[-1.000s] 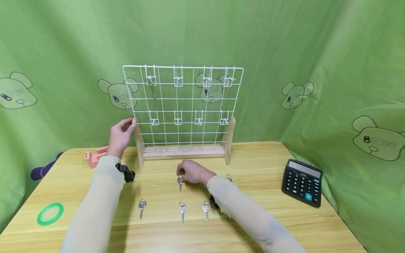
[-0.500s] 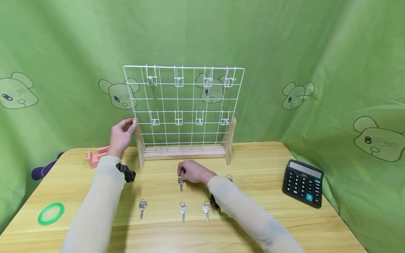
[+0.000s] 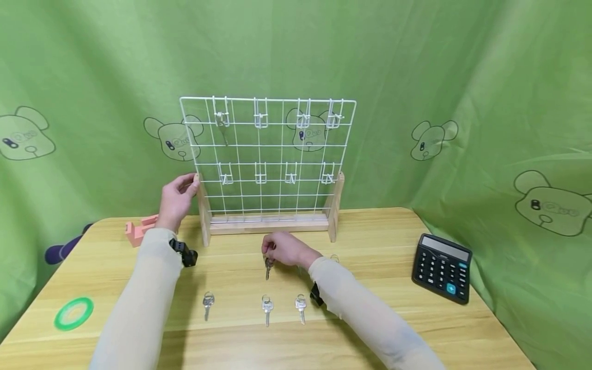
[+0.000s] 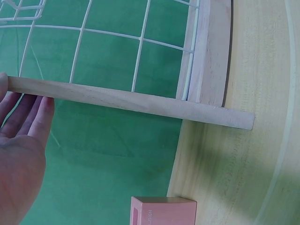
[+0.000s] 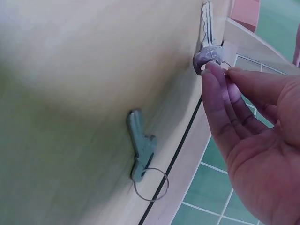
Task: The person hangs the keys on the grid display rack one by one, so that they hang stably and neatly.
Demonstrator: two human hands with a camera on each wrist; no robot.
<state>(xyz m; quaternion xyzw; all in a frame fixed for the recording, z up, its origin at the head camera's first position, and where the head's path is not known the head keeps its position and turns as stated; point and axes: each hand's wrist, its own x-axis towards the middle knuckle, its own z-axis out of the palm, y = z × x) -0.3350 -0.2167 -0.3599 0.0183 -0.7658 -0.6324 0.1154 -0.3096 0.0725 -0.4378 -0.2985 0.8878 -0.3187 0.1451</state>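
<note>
My left hand (image 3: 177,198) grips the left wooden upright (image 4: 140,103) of a white wire grid rack (image 3: 270,195), thumb in front and fingers behind. My right hand (image 3: 288,249) pinches a silver key (image 3: 267,268) at its ring, near the table in front of the rack. In the right wrist view the pinched key (image 5: 207,42) points away from the fingertips. Below it another key (image 5: 140,145) with a ring lies on the tabletop. One key (image 3: 223,127) hangs on the rack's top left hook; the other hooks carry white wire only.
Three keys lie in a front row: a left key (image 3: 208,306), a middle key (image 3: 267,310) and a right key (image 3: 300,308). The right sleeve partly hides another ring (image 3: 334,258). Around them are a calculator (image 3: 442,267), green tape roll (image 3: 74,313) and pink holder (image 3: 137,231).
My right hand has shifted slightly right and up with the key pinched in it, turning the key a little. My left hand stays on the rack's upright.
</note>
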